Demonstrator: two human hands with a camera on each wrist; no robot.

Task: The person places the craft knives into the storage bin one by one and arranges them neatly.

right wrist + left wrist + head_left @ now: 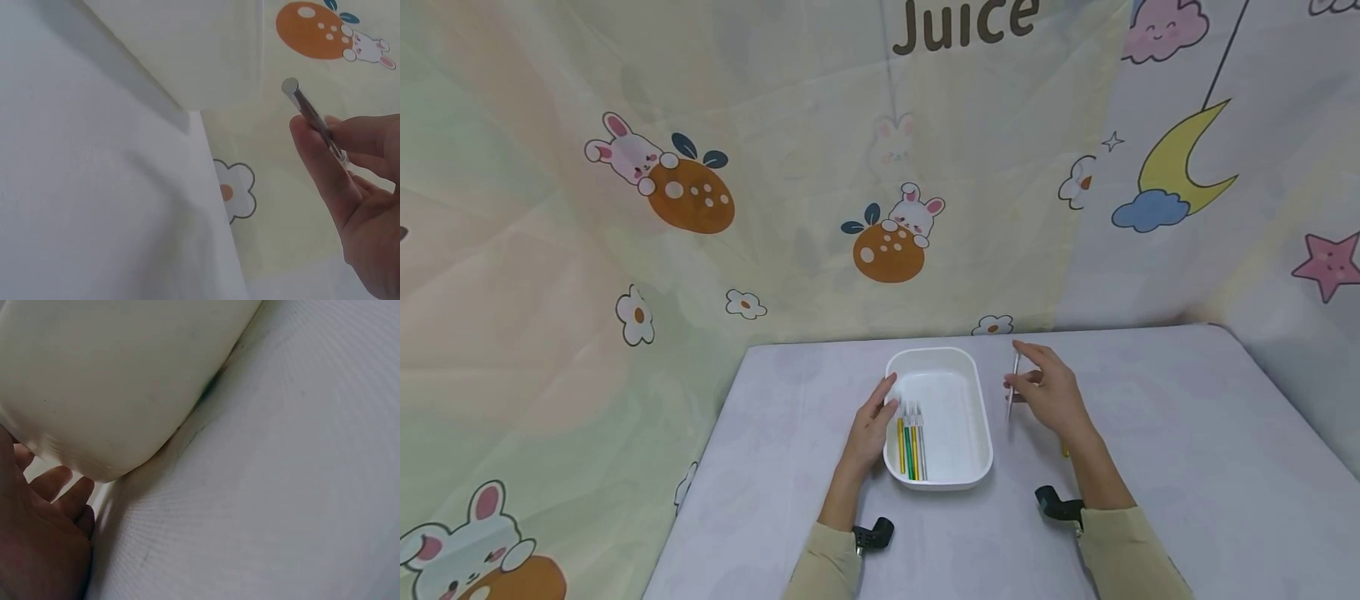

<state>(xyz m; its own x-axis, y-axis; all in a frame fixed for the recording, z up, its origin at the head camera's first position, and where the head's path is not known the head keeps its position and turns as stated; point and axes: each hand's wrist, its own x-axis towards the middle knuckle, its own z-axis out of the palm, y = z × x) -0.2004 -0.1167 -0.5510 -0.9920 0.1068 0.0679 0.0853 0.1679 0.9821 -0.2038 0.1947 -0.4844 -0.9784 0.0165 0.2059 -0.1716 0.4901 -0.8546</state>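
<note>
A white tray stands on the table, with several slim pen-like tools side by side at its left. Their shafts are yellow, green and silver, with pale tips pointing away from me. My left hand holds the tray's left edge, thumb over the rim; in the left wrist view its fingers are bent against the outer wall. To the right of the tray, my right hand pinches a slim silver pen-like tool with a ribbed metal section. It is raised above the table and tilted.
A yellow object lies partly hidden under my right forearm. The table has a pale cover and meets a printed cloth backdrop at its far edge. Black wrist mounts sit on both forearms.
</note>
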